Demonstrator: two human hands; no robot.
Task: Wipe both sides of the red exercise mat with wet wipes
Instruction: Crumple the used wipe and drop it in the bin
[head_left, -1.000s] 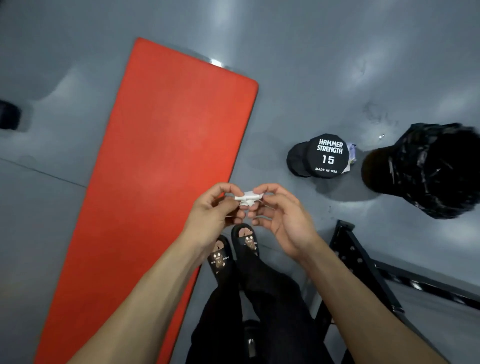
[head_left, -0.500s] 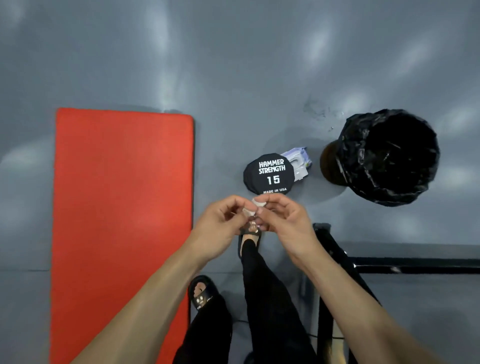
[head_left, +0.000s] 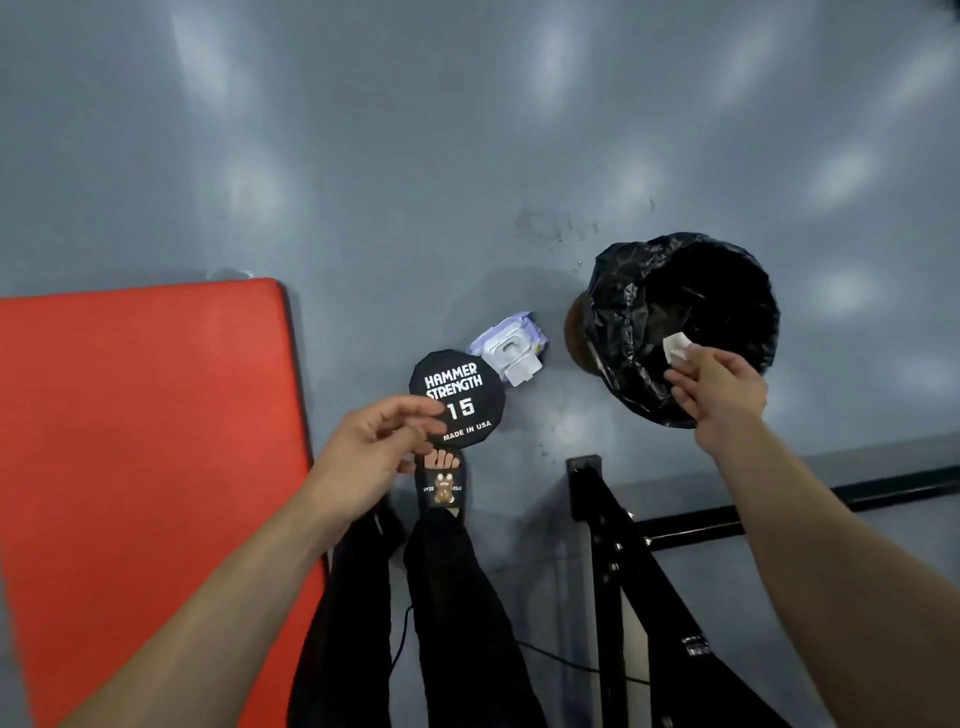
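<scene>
The red exercise mat (head_left: 150, 467) lies flat on the grey floor at the left. My right hand (head_left: 719, 387) pinches a small folded white wipe (head_left: 677, 347) over the rim of the bin lined with a black bag (head_left: 623, 332). My left hand (head_left: 374, 441) hangs in front of the dumbbell with loosely curled fingers and holds nothing. A purple pack of wet wipes (head_left: 511, 348) with its white flap raised lies on the floor behind the dumbbell.
A black dumbbell marked 15 (head_left: 465, 400) stands on end between mat and bin. A black metal rack frame (head_left: 623, 561) runs along the lower right. My legs and a sandalled foot (head_left: 441, 483) are below centre. A thin cable lies on the floor.
Both hands held the wipe together in front of me; now my right hand has carried it out over the bin and my left hand has let go. The view swung right.
</scene>
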